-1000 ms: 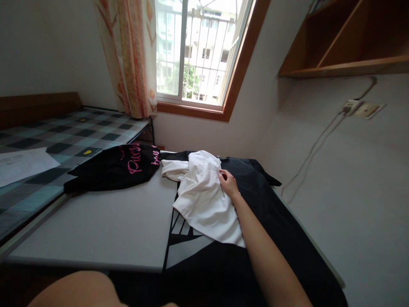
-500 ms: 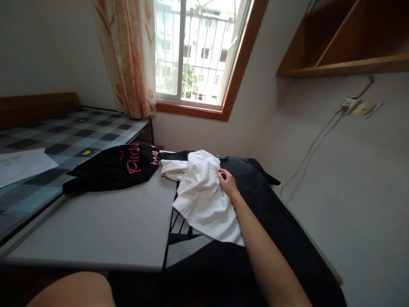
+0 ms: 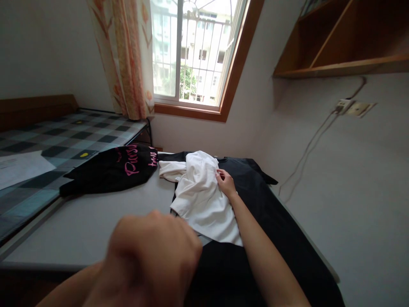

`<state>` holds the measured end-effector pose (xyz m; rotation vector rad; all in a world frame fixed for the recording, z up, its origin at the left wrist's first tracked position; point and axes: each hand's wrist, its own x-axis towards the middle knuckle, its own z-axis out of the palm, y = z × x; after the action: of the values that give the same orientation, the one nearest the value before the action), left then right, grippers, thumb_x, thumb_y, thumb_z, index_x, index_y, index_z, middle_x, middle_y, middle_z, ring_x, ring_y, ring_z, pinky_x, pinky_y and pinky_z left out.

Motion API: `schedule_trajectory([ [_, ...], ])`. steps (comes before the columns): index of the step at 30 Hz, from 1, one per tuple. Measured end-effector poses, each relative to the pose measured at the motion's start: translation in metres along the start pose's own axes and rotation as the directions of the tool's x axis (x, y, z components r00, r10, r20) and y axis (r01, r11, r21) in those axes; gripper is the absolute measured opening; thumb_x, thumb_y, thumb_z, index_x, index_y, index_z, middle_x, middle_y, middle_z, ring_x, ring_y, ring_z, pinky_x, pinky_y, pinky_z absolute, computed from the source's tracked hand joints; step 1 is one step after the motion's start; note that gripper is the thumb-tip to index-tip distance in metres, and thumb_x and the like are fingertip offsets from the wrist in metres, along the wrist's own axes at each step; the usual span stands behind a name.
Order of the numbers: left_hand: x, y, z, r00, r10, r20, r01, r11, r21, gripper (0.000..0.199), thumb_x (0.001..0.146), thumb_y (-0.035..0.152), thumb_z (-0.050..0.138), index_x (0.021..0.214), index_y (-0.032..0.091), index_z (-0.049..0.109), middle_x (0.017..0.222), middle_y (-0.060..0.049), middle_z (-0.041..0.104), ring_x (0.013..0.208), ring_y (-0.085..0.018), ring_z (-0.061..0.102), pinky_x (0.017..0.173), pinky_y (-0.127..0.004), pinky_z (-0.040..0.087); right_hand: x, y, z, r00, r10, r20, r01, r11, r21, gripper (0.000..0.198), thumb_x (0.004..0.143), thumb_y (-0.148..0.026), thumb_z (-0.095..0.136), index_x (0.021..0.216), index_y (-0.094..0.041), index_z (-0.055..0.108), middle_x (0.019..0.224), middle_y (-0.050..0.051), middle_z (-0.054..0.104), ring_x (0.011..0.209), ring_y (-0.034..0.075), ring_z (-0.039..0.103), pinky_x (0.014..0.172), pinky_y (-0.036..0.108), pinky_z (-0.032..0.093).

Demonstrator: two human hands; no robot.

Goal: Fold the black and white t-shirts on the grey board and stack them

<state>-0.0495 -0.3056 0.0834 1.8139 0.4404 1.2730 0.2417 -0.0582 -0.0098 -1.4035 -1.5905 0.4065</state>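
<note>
Rumpled white garment (image 3: 203, 198) against the right hand (image 3: 226, 183), mostly to its left.

- R forearm (image 3: 265, 251): bare, runs from bottom edge of view up & to the left, approx. straight to R wrist (image 3: 233, 197).
- R hand (image 3: 226, 184): out front, back of hand showing, roughly in line w/ forearm.
- R fingers (image 3: 220, 172): bent, tips partly hidden; grip can't be told.
- L hand (image 3: 156, 251): v. close to cam, low & left of ctr, badly blurred; curled shape, detail lost, can't tell if holding anything.
- Hands well apart: L nr body, R further fwd.
- Bare skin (image 3: 72, 283), lower left: forearm or leg, can't tell.
</note>
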Motion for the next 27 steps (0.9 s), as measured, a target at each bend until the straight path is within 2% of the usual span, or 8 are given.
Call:
schedule_trajectory([
  [5, 0.119, -0.066, -0.026, 0.974, -0.121, -0.192, 0.179, 0.928, 0.326, 0.031, 0.086, 0.037, 0.057, 0.063, 0.017, 0.057, 0.056, 0.0, 0.06, 0.051, -0.011, 0.056, 0.05, -0.022, 0.043, -0.002, -0.015, -0.002, 0.999, -0.038, -0.035, 0.042, 0.991, 0.123, 0.038, 0.075, -0.042, 0.061, 0.1, -0.015, 0.07, 0.104, 0.013, 0.068, 0.08, 0.022, 0.064, 0.076, 0.036, 0.052],
  [9, 0.124, -0.138, -0.046, 0.923, -0.193, -0.334, 0.328, 0.849, 0.414, 0.022, 0.078, 0.035, 0.066, 0.09, 0.017, 0.068, 0.1, -0.01, 0.069, 0.086, -0.021, 0.066, 0.062, -0.027, 0.05, -0.006, -0.041, 0.001, 0.994, -0.102, -0.032, 0.107, 0.968, 0.225, 0.026, 0.077, -0.038, 0.061, 0.086, -0.018, 0.075, 0.085, 0.008, 0.068, 0.074, 0.019, 0.06, 0.072, 0.033, 0.05],
  [12, 0.117, -0.164, -0.057, 0.85, -0.322, -0.417, 0.426, 0.885, 0.187, 0.043, 0.08, 0.044, 0.066, 0.111, 0.015, 0.063, 0.117, -0.015, 0.065, 0.101, -0.026, 0.065, 0.071, -0.032, 0.054, -0.013, -0.066, 0.003, 0.973, -0.113, 0.2, 0.017, 0.904, 0.428, 0.023, 0.074, -0.038, 0.069, 0.086, -0.019, 0.077, 0.082, 0.006, 0.07, 0.073, 0.017, 0.061, 0.069, 0.03, 0.049],
  [16, 0.117, -0.167, -0.064, 0.72, -0.517, -0.462, 0.521, 0.843, -0.133, 0.067, 0.082, 0.051, 0.065, 0.136, 0.016, 0.047, 0.109, -0.013, 0.067, 0.091, -0.023, 0.066, 0.064, -0.028, 0.053, -0.026, -0.095, -0.002, 0.695, -0.266, 0.668, -0.15, 0.855, 0.496, 0.027, 0.07, -0.039, 0.078, 0.089, -0.02, 0.079, 0.083, 0.005, 0.072, 0.071, 0.015, 0.062, 0.064, 0.026, 0.048],
  [18, 0.117, -0.166, -0.064, 0.722, -0.532, -0.442, 0.518, 0.839, -0.164, 0.074, 0.073, 0.045, 0.076, 0.136, 0.015, 0.049, 0.103, -0.011, 0.069, 0.086, -0.022, 0.066, 0.063, -0.027, 0.051, -0.032, -0.105, -0.006, 0.546, -0.306, 0.78, -0.204, 0.854, 0.478, 0.027, 0.071, -0.039, 0.078, 0.091, -0.02, 0.078, 0.085, 0.004, 0.073, 0.073, 0.014, 0.062, 0.065, 0.025, 0.049],
  [20, 0.115, -0.164, -0.064, 0.769, -0.514, -0.381, 0.491, 0.856, -0.164, 0.067, 0.065, 0.041, 0.082, 0.122, 0.013, 0.06, 0.096, -0.009, 0.07, 0.082, -0.021, 0.065, 0.065, -0.027, 0.05, -0.036, -0.11, -0.008, 0.497, -0.314, 0.809, -0.251, 0.841, 0.48, 0.027, 0.074, -0.04, 0.077, 0.092, -0.02, 0.078, 0.087, 0.003, 0.073, 0.076, 0.013, 0.063, 0.068, 0.023, 0.049],
  [23, 0.114, -0.162, -0.062, 0.818, -0.499, -0.287, 0.454, 0.866, -0.211, 0.046, 0.064, 0.043, 0.081, 0.095, 0.011, 0.07, 0.083, -0.006, 0.069, 0.073, -0.017, 0.063, 0.063, -0.026, 0.047, -0.036, -0.109, -0.007, 0.606, -0.282, 0.744, -0.321, 0.77, 0.552, 0.029, 0.076, -0.046, 0.073, 0.084, -0.017, 0.075, 0.079, 0.003, 0.071, 0.07, 0.012, 0.063, 0.064, 0.023, 0.049],
  [27, 0.117, -0.154, -0.06, 0.8, -0.499, -0.332, 0.353, 0.84, -0.413, 0.044, 0.06, 0.039, 0.085, 0.093, 0.015, 0.068, 0.088, -0.005, 0.069, 0.076, -0.016, 0.062, 0.069, -0.026, 0.048, -0.016, -0.093, -0.003, 0.967, 0.01, 0.256, -0.209, 0.611, 0.763, 0.034, 0.077, -0.053, 0.068, 0.083, -0.02, 0.068, 0.055, -0.004, 0.058, 0.052, 0.011, 0.055, 0.052, 0.023, 0.045],
])
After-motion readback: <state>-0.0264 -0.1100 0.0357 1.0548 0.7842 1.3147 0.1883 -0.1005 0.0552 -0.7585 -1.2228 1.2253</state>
